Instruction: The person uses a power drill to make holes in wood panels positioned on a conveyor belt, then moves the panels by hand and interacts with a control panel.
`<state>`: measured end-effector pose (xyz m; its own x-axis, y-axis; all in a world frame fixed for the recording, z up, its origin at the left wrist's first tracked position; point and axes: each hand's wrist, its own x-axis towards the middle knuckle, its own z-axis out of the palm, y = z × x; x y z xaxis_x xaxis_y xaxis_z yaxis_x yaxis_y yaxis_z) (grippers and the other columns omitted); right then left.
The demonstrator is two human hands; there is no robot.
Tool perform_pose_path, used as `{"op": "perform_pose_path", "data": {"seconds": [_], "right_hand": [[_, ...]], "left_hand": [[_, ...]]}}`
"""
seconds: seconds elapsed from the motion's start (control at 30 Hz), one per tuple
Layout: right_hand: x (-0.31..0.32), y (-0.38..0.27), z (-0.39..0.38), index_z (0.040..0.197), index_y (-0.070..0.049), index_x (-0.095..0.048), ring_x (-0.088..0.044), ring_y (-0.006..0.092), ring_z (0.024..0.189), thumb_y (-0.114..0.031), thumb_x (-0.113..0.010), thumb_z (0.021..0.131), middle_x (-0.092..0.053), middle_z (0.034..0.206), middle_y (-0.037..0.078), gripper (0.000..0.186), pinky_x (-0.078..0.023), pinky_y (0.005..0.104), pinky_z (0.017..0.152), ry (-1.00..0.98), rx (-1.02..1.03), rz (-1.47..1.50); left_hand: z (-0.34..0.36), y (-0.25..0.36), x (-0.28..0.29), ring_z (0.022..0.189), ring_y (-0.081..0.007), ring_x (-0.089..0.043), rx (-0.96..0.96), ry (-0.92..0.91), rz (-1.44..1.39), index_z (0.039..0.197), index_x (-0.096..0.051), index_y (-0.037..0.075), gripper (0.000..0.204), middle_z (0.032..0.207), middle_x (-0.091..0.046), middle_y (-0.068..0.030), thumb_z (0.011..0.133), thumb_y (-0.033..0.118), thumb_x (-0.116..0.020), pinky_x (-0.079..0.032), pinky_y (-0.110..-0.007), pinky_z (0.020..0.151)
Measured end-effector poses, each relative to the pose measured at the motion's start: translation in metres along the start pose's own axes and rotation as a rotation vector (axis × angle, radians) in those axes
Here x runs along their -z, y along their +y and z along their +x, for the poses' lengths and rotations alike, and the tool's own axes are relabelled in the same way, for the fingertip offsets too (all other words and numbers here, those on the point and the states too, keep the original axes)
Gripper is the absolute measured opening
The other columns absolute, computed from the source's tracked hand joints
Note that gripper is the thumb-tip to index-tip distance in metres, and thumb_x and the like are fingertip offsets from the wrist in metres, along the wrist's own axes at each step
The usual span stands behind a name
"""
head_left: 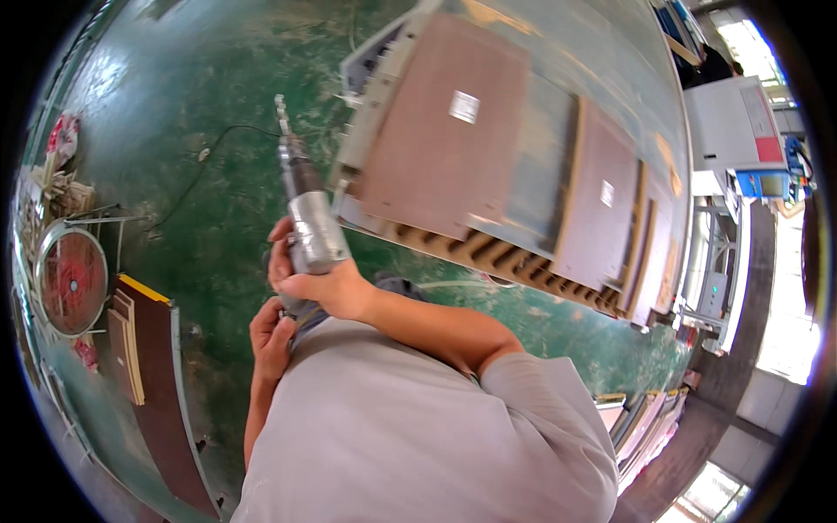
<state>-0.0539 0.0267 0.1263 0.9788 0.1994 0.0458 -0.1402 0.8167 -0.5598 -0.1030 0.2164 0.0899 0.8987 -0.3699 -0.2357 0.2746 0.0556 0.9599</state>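
The right hand (336, 288) has its fingers wrapped round the handle of a silver drill (316, 231), held off the worktop (545, 166), just beyond its left edge. The left hand (270, 336) is curled at the handle's foot; whether it grips cannot be told. A brown panel (445, 131) lies by the worktop's left edge.

Flr. (209, 288) green, worn and scuffed; I note glare upper L. To my L: round fan (71, 279) w/ red centre, nr. a long brown board (163, 392). Ahead to R: lg. grey desk (542, 161), surf. marked. Beyond, pale cabinet (728, 122) w/ red section. Far R: windows (789, 344) bright, approx. washed out by daylight. Lower R: row of panels (645, 431).
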Motion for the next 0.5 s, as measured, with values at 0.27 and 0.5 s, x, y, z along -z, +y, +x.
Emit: {"op": "perform_pose_path", "data": {"seconds": [0.27,0.5], "right_hand": [[-0.017,0.101,0.156,0.116,-0.007,-0.047,-0.054,0.0189,0.072,0.003,-0.063,0.069,-0.05,0.08,0.005,0.051,-0.047,0.037,0.071,0.396,-0.096,0.102],[0.018,0.094,0.252,0.114,-0.003,-0.05,-0.056,0.0188,0.067,-0.008,-0.066,0.072,-0.056,0.079,0.005,0.046,-0.047,0.0344,0.066,0.602,0.028,-0.579]], "left_hand": [[0.083,0.022,0.152,0.053,-0.0034,-0.029,0.178,-0.1,-0.204,0.1,-0.057,0.001,0.032,0.062,-0.036,0.0071,0.1,0.034,-0.054,-0.021,-0.025,0.049],[0.146,0.05,0.234,0.051,-0.0046,-0.025,0.261,-0.241,-0.405,0.096,-0.054,0.004,0.036,0.06,-0.03,0.0066,0.102,0.039,-0.05,-0.021,-0.024,0.048]]}}
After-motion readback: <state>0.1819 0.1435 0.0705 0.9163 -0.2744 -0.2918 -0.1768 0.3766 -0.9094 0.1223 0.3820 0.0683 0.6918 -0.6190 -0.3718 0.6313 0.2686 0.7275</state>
